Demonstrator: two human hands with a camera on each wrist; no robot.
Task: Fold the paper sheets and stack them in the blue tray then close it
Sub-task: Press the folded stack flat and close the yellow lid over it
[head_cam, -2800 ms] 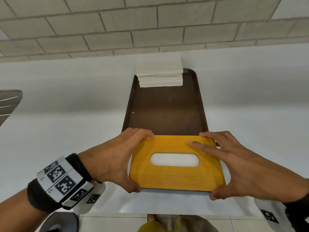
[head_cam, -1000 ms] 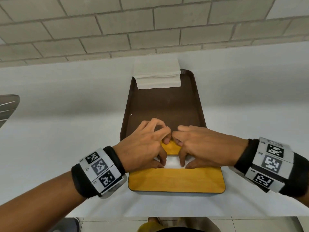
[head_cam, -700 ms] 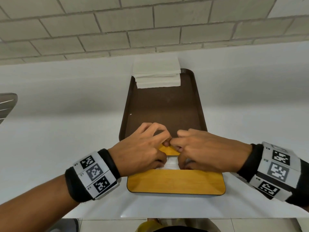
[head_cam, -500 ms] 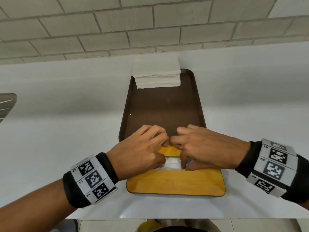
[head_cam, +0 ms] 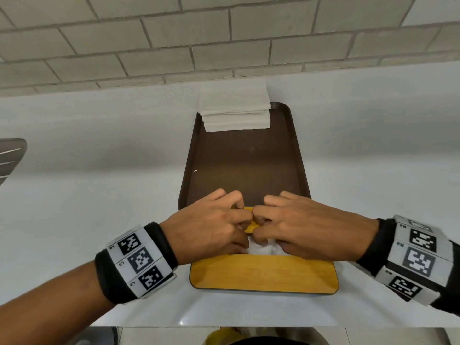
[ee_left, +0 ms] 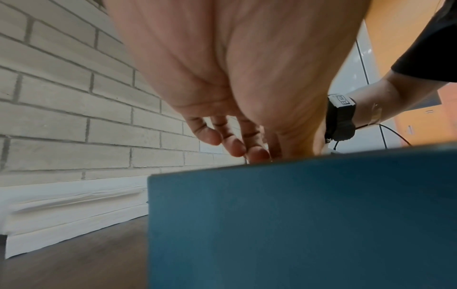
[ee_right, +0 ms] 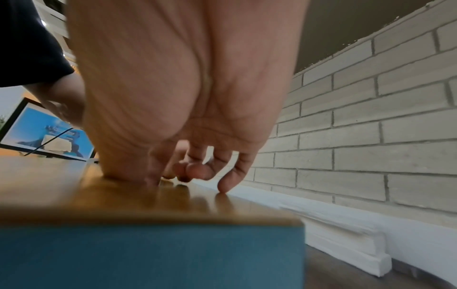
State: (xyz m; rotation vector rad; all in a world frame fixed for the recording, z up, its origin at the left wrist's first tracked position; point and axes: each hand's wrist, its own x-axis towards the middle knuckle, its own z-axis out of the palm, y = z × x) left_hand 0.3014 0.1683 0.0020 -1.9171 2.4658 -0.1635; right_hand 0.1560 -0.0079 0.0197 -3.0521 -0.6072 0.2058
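The blue tray [ee_left: 296, 215] is a box that stands at the near end of a brown serving tray [head_cam: 249, 165]. Its yellow wooden lid [head_cam: 261, 275] lies flat on top. Both hands meet over the lid's slot. My left hand [head_cam: 242, 232] and right hand [head_cam: 258, 225] have curled fingers and pinch a white paper sheet [head_cam: 263, 249] that bulges from the slot. In the right wrist view the right hand [ee_right: 188, 172] has its thumb down at the lid [ee_right: 123, 199] and its little fingertip touching it. A stack of white sheets [head_cam: 235, 110] sits at the tray's far end.
The brown tray lies on a white counter [head_cam: 99, 183] against a grey brick wall [head_cam: 224, 41]. The counter's front edge [head_cam: 224, 326] runs just below my wrists. A grey metal object [head_cam: 10, 158] shows at the left edge.
Earlier both hands held the lid by its ends. They have since moved to the middle slot, where their fingers have worked closer together on the white paper.
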